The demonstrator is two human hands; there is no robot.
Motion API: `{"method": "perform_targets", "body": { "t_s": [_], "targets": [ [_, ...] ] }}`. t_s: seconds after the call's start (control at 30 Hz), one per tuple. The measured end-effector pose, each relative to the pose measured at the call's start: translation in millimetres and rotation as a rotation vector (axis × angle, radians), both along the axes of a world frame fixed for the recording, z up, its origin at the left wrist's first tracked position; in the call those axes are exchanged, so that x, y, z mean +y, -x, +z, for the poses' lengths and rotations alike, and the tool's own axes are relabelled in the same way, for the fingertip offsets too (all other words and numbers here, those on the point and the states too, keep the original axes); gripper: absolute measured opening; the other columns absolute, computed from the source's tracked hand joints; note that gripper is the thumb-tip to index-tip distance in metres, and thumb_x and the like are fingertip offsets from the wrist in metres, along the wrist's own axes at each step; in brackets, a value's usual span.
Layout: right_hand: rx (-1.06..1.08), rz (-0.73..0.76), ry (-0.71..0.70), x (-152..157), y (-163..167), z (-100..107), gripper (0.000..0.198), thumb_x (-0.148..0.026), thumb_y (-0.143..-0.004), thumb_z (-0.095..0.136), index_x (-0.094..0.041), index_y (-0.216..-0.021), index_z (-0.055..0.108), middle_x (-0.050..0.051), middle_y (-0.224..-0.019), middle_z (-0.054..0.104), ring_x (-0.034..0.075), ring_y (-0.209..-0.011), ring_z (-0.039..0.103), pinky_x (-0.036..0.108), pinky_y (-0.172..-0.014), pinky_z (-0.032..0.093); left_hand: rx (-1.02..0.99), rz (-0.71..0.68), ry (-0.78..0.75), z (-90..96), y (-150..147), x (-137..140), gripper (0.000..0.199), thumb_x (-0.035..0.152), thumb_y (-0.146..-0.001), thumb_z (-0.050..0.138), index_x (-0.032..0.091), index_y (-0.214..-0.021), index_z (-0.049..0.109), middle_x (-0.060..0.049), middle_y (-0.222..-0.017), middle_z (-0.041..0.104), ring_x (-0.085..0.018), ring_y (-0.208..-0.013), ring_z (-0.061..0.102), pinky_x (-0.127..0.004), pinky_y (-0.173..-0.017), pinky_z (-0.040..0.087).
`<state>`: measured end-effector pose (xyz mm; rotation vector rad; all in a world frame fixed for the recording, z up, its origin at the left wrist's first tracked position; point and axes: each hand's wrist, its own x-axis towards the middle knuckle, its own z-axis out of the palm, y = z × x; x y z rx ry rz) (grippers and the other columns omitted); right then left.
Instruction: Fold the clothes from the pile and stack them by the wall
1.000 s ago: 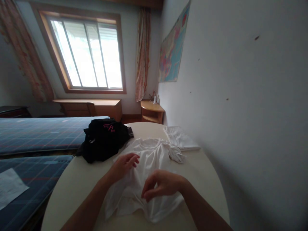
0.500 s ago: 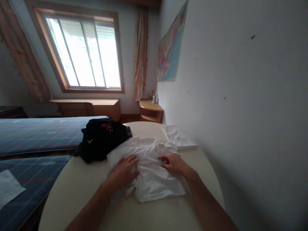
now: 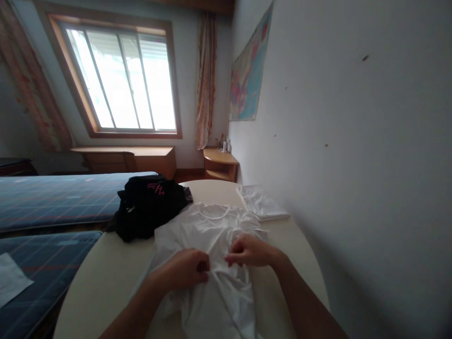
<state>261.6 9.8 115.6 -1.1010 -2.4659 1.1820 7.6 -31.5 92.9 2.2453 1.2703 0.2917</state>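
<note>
A white T-shirt [image 3: 219, 301] lies spread on the round cream table [image 3: 102, 282], its neckline at the far side and its lower part reaching past the bottom of the view. My left hand [image 3: 189, 268] is curled at the shirt's middle, fingers and thumb closed on the fabric. Across from it, my right hand [image 3: 249, 250] pinches the cloth on the right side, drawing wrinkles toward the fingertips. Beyond the right sleeve sits a folded white garment [image 3: 263, 202]. A crumpled black garment [image 3: 151, 207] with pink lettering rests by the left shoulder.
A white wall [image 3: 339, 188] runs close along the table's right side. To the left are blue plaid mattresses [image 3: 63, 200], with a white sheet-like piece [image 3: 12, 278] on the nearer one. A desk [image 3: 151, 157] and a corner shelf [image 3: 221, 157] stand at the back.
The shirt's lower part has unfolded toward me and now runs out of view. Both hands have moved nearer to me and closer together, their fingers going from flatter to curled.
</note>
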Motion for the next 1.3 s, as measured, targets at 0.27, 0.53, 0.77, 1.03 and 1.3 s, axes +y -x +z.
{"method": "perform_targets", "body": {
  "t_s": [0.27,0.53,0.77,1.03,1.3],
  "targets": [
    [0.08,-0.391,-0.644,27.8,-4.3,-25.1,0.026,-0.033,-0.092,0.058,-0.021,-0.111,0.072,0.009,-0.111,0.072,0.023,-0.106,0.064,0.038,-0.097,0.046,-0.141,-0.14,0.686,11.8,-6.9,-9.3,0.033,0.041,-0.071,0.072,0.021,-0.097,0.073,-0.002,-0.08,0.073,-0.015,-0.056,0.064,-0.026,-0.053,0.05],
    [-0.205,-0.211,-0.385,31.9,-12.7,-38.3,0.063,-0.036,-0.076,0.073,-0.019,-0.135,0.06,0.013,-0.144,0.053,0.031,-0.138,0.042,0.044,-0.117,0.026,0.055,0.148,-0.227,-9.3,4.1,9.0,0.072,0.031,-0.074,0.071,0.024,-0.142,0.05,-0.012,-0.153,0.042,-0.031,-0.143,0.035,-0.048,-0.118,0.029],
    [-0.284,-0.107,-0.102,21.4,-13.5,-26.6,0.104,-0.054,-0.057,0.084,-0.032,-0.149,0.041,0.007,-0.163,0.02,0.039,-0.15,0.0,0.058,-0.119,-0.002,0.357,0.054,0.134,8.5,-15.1,-26.5,0.116,0.032,-0.053,0.081,0.033,-0.155,0.025,-0.012,-0.165,0.011,-0.046,-0.148,0.007,-0.067,-0.11,0.028],
    [-0.097,-0.169,-0.348,23.5,-0.2,-35.8,0.055,-0.059,-0.085,0.061,-0.022,-0.126,0.065,0.01,-0.137,0.058,0.026,-0.133,0.044,0.041,-0.116,0.026,0.366,-0.067,0.088,22.3,-17.2,-16.7,0.096,0.051,-0.062,0.079,0.024,-0.147,0.042,-0.016,-0.154,0.04,-0.04,-0.136,0.044,-0.05,-0.109,0.04],
    [-0.237,-0.383,-0.458,45.2,23.7,-65.4,0.049,-0.047,-0.1,0.037,-0.023,-0.14,0.053,0.008,-0.153,0.044,0.03,-0.147,0.025,0.054,-0.119,0.01,0.428,0.364,-0.29,-9.3,-25.4,54.1,0.047,0.042,-0.092,0.05,0.013,-0.127,0.06,-0.02,-0.133,0.058,-0.038,-0.121,0.056,-0.053,-0.099,0.044]
  ]
}}
